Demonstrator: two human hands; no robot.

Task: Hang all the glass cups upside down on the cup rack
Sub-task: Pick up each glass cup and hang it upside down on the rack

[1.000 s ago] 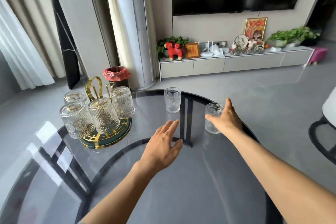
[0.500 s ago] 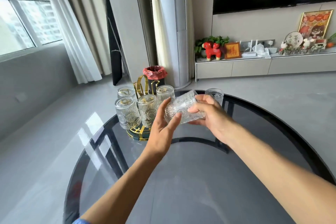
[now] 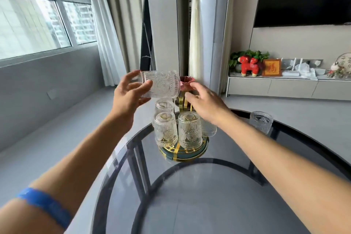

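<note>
Left hand: a clear ribbed glass cup with an embossed medallion is being held on its side, its narrower end being clasped between thumb and curled fingers.
Held cup: it is being carried in the air, directly above the rack and level with the left fingertips; which end is the mouth cannot be told.
Cup rack: a round green tray with gold trim and gold loops is standing on the round dark glass table, below both sets of fingers; four matching ribbed cups are being kept upside down on it.
Right hand: the fingers are being held loosely spread, with nothing gripped, just right of the held cup's wider end; contact cannot be told.
Loose cup: one more ribbed glass cup is standing upright on the table, well right of the right fingers.
Step in hand: the fifth cup is judged as being turned over for hanging.
Next move: the mouth is to be tipped downward and lowered over a free peg, clear of the neighbouring glass.
</note>
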